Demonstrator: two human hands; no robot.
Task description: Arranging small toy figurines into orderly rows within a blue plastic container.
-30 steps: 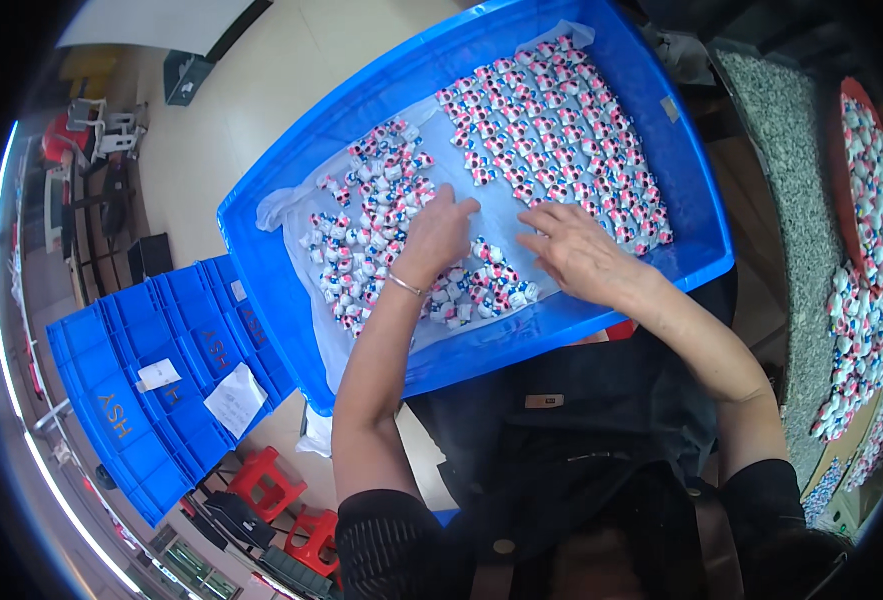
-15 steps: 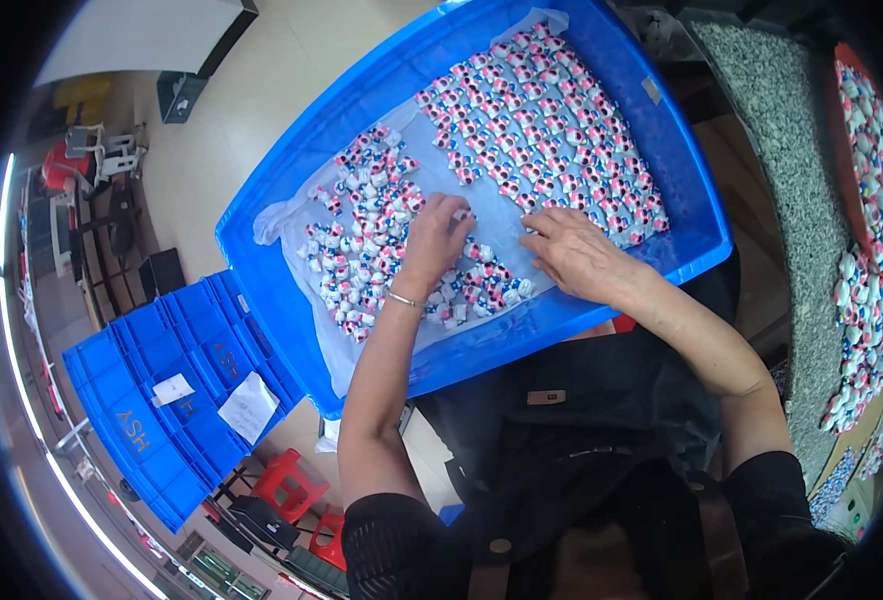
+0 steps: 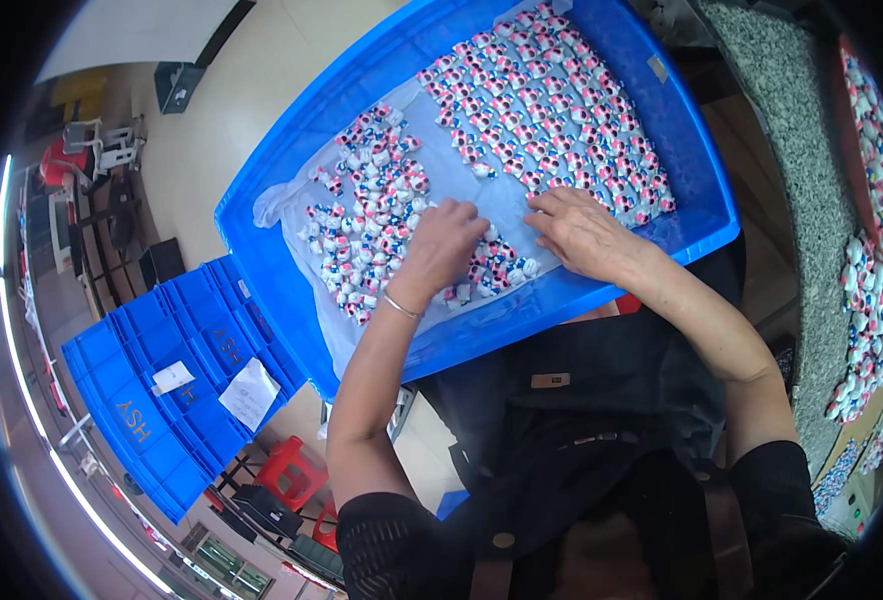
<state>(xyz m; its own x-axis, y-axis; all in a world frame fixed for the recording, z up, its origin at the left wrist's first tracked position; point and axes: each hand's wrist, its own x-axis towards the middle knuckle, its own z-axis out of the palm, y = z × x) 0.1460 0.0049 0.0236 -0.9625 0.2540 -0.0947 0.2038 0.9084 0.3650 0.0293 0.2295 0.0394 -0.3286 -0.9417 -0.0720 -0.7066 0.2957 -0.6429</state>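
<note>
Small white figurines with pink, blue and dark markings fill much of a blue plastic tub lined with white sheeting. At its left they lie in a loose heap; at its right they stand in close rows. My left hand is over the heap's right side, its fingers curled together; what they hold is hidden. Across a strip of bare liner, my right hand is at the near edge of the rows, fingers bent and closed near the outermost figurines. Anything in its fingertips is too small to make out.
Blue crates with paper slips on them stand at the left. Red stools are at the lower left. At the right runs a speckled grey ledge, with more figurines beyond it.
My left hand has shifted slightly right over the heap. One figurine now lies at the near left edge of the rows, on liner that was bare. The tub sits slightly higher in view.
</note>
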